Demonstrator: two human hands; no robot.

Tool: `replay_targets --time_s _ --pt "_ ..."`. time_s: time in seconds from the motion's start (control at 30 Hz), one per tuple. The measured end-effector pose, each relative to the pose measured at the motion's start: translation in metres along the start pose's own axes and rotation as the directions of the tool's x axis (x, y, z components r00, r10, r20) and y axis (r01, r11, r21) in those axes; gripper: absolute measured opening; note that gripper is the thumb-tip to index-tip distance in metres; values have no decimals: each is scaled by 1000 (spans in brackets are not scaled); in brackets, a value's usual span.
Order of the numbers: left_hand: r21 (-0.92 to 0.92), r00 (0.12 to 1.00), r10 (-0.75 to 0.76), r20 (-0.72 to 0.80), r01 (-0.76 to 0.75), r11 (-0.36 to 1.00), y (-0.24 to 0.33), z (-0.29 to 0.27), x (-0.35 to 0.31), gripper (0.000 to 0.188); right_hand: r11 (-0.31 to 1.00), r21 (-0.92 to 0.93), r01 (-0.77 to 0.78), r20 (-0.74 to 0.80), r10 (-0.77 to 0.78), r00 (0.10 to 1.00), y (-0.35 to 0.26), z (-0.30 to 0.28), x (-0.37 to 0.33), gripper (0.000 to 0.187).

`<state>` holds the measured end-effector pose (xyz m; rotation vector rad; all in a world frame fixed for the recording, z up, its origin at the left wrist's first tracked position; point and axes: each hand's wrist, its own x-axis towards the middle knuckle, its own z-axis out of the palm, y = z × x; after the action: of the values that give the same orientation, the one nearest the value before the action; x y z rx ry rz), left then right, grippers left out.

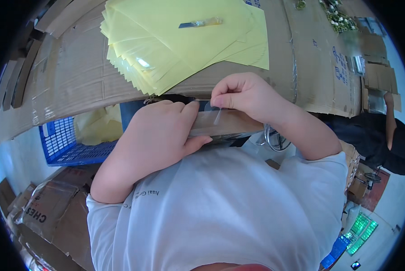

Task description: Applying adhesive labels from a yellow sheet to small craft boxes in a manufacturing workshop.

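Note:
A flat brown piece with a shiny clear covering (231,123) lies across my front, just below the table's edge. My left hand (159,128) grips its left part, thumb on the near side and fingers on the far side. Above its middle, my right hand (245,95) pinches a thin clear strip (217,118) between thumb and forefinger. The strip hangs down onto the brown piece; whether it is tape or film I cannot tell. Beyond both hands, a fanned stack of yellow sheets (180,49) lies on the table, with a small utility knife (200,22) on top.
Cardboard (76,77) covers the table. A blue plastic crate (82,156) holding yellow sheets is below its edge at left. Cardboard boxes (53,212) stand at lower left. At right are a person in dark clothes (365,135) and, nearer, metal rings (277,137). White flowers (335,16) lie far right.

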<state>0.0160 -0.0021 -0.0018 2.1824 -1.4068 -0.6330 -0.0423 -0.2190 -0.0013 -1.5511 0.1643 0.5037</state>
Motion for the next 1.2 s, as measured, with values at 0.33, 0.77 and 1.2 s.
replay_targets --time_s 0.33,0.77,1.2 --pt "-99 979 202 43 -197 975 -13 -5 0 75 979 -29 -200 -66 197 978 7 9 7 16" --pt "46 971 216 106 -221 974 1 -5 3 50 959 -187 -211 -92 197 976 7 8 6 17" --pt "-302 904 216 -368 -336 892 -59 -4 -44 56 597 -736 320 48 -425 904 -28 -25 59 21"
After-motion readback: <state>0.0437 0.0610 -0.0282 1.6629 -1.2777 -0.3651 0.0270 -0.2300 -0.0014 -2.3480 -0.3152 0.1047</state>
